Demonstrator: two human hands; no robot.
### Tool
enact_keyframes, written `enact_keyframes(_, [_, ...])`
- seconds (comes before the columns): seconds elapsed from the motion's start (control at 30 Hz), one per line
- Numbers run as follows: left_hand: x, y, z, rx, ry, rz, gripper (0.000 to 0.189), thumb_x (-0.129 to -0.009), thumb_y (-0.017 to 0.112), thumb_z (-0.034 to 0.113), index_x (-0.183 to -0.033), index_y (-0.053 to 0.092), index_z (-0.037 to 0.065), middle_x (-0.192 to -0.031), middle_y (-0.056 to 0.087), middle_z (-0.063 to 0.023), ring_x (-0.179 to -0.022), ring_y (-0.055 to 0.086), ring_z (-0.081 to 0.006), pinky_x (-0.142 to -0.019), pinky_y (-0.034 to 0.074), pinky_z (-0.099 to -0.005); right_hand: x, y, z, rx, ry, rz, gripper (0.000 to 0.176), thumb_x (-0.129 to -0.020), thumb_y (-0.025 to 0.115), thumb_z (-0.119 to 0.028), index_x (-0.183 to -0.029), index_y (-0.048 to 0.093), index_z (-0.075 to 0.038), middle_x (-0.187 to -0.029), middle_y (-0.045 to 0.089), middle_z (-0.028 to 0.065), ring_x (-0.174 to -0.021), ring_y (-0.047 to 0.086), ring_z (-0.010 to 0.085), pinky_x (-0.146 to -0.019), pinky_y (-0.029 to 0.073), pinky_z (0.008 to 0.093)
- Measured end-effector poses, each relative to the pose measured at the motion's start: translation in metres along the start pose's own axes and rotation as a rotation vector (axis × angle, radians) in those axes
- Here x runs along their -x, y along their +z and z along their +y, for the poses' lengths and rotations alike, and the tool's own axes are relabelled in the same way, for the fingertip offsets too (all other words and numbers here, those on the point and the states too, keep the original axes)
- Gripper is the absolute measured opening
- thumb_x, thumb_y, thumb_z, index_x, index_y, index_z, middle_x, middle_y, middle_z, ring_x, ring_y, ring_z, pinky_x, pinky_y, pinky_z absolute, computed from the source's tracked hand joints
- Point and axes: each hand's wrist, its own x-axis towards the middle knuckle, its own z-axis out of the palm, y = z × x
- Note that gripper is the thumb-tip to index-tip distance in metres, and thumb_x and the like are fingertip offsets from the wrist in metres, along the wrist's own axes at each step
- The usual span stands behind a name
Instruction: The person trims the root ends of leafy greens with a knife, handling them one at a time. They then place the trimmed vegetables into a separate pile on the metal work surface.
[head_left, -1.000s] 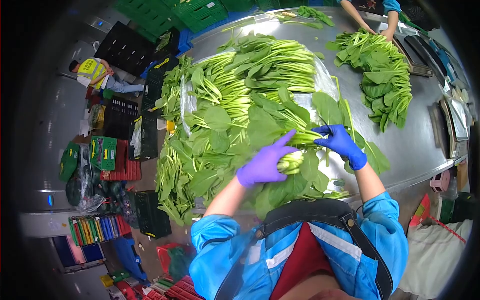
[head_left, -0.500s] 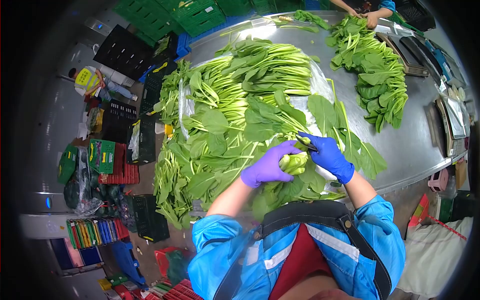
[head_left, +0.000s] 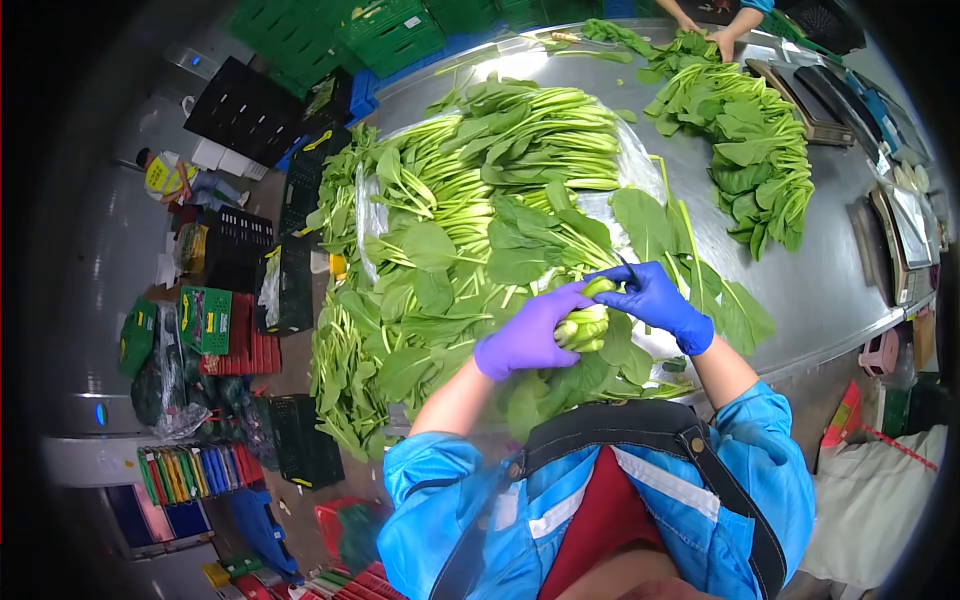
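My left hand [head_left: 532,332], in a purple glove, is closed around a bunch of leafy greens [head_left: 583,328], its pale cut stalk ends facing right. Blue-gloved, my right hand [head_left: 655,306] is closed on a small dark knife [head_left: 628,268], most of which the fingers hide. Its thumb and fingertips meet the stalks at the top of the bunch. Beneath and beyond both hands, loose greens [head_left: 430,245] spread over the metal table. A neat row of stalks [head_left: 555,135] lies on clear plastic farther back.
At the far right, another person's hands [head_left: 722,38] touch a long heap of greens [head_left: 765,150]. Scales [head_left: 905,235] line the table's right edge. Black crates [head_left: 300,440] stand left of the metal table [head_left: 680,165], and green crates [head_left: 385,35] behind it. A person in a yellow vest [head_left: 168,178] is at left.
My right hand has turned and its fingers have drawn in on the stalk ends; the knife now points upward. My left hand shifted slightly left. The far person's hands moved a little left.
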Motion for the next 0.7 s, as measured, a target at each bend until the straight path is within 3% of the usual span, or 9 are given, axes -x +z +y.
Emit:
enact_keyframes(0.1, [0.005, -0.004, 0.014, -0.222, -0.16, 0.011, 0.063, -0.059, 0.073, 0.017, -0.118, 0.052, 0.008, -0.116, 0.056, -0.019, -0.105, 0.057, -0.0351, -0.09, 0.046, -0.0378, 0.002, -0.002, 0.007, 0.16, -0.119, -0.017, 0.027, -0.075, 0.071, -0.022, -0.095, 0.068, -0.004, -0.065, 0.062, 0.0096, -0.054, 0.053, 0.0145, -0.054, 0.044, 0.0278])
enact_keyframes(0.2, [0.013, -0.024, 0.014, -0.315, -0.238, 0.076, 0.059, -0.061, 0.07, 0.015, -0.117, 0.053, 0.009, -0.114, 0.058, -0.0188, -0.1, 0.059, -0.0355, -0.085, 0.049, -0.0381, 0.003, -0.021, 0.026, 0.43, -0.159, -0.036, 0.027, -0.074, 0.072, -0.022, -0.092, 0.068, -0.002, -0.066, 0.063, 0.0124, -0.055, 0.057, 0.0173, -0.056, 0.046, 0.0295])
enact_keyframes(0.27, [0.015, -0.034, 0.011, -0.328, -0.249, 0.088, 0.066, -0.056, 0.07, 0.012, -0.119, 0.051, 0.006, -0.115, 0.057, -0.0178, -0.1, 0.059, -0.0354, -0.083, 0.05, -0.038, 0.003, -0.038, 0.017, 0.153, 0.054, -0.007, 0.026, -0.074, 0.072, -0.019, -0.09, 0.068, 0.0, -0.07, 0.066, 0.0106, -0.06, 0.061, 0.0125, -0.059, 0.048, 0.027])
enact_keyframes(0.33, [0.016, -0.037, 0.006, -0.288, -0.123, 0.106, 0.067, -0.056, 0.072, 0.013, -0.119, 0.051, 0.005, -0.129, 0.049, -0.0175, -0.111, 0.054, -0.0351, -0.09, 0.046, -0.037, 0.002, -0.046, 0.005, -0.127, 0.246, -0.024, 0.026, -0.075, 0.072, -0.02, -0.09, 0.067, 0.002, -0.07, 0.066, 0.0076, -0.063, 0.06, 0.0092, -0.06, 0.048, 0.0253])
enact_keyframes(0.4, [0.007, -0.028, 0.0, -0.227, -0.047, 0.066, 0.067, -0.057, 0.076, 0.016, -0.119, 0.052, 0.008, -0.137, 0.042, -0.0167, -0.118, 0.051, -0.0306, -0.096, 0.042, -0.0337, -0.003, -0.036, 0.006, -0.107, 0.205, -0.043, 0.026, -0.076, 0.072, -0.02, -0.089, 0.067, 0.002, -0.069, 0.065, 0.0064, -0.062, 0.059, 0.0086, -0.059, 0.047, 0.0252])
enact_keyframes(0.47, [-0.008, -0.013, -0.005, 0.097, 0.105, -0.061, 0.069, -0.057, 0.076, 0.014, -0.121, 0.052, 0.009, -0.135, 0.044, -0.016, -0.117, 0.051, -0.0295, -0.099, 0.04, -0.0341, -0.007, -0.027, 0.001, -0.086, 0.161, -0.057, 0.026, -0.077, 0.072, -0.02, -0.088, 0.067, 0.003, -0.069, 0.064, 0.0052, -0.061, 0.057, 0.0079, -0.058, 0.047, 0.0251])
enact_keyframes(0.6, [-0.013, -0.015, 0.002, -0.01, -0.086, -0.077, 0.071, -0.055, 0.076, 0.017, -0.12, 0.05, 0.004, -0.119, 0.055, -0.0158, -0.108, 0.055, -0.0298, -0.096, 0.041, -0.0353, -0.008, -0.028, 0.0, 0.186, 0.025, -0.087, 0.026, -0.073, 0.073, -0.023, -0.084, 0.067, 0.0, -0.063, 0.061, 0.0092, -0.056, 0.057, 0.0131, -0.055, 0.047, 0.0309])
enact_keyframes(0.67, [-0.007, -0.023, 0.006, -0.081, -0.064, -0.105, 0.071, -0.055, 0.075, 0.019, -0.12, 0.05, 0.002, -0.116, 0.057, -0.0167, -0.107, 0.055, -0.0308, -0.094, 0.042, -0.0361, -0.004, -0.029, 0.014, 0.72, -0.138, -0.092, 0.028, -0.069, 0.071, -0.026, -0.084, 0.067, -0.002, -0.064, 0.061, 0.0143, -0.058, 0.061, 0.0231, -0.057, 0.048, 0.0366])
enact_keyframes(0.7, [-0.003, -0.027, 0.007, -0.138, -0.116, -0.094, 0.07, -0.056, 0.075, 0.019, -0.119, 0.051, 0.002, -0.116, 0.056, -0.0172, -0.106, 0.055, -0.0314, -0.094, 0.042, -0.0364, -0.005, -0.032, 0.019, 0.869, -0.036, -0.079, 0.029, -0.066, 0.068, -0.028, -0.084, 0.067, -0.005, -0.068, 0.062, 0.017, -0.062, 0.061, 0.0314, -0.06, 0.048, 0.0414])
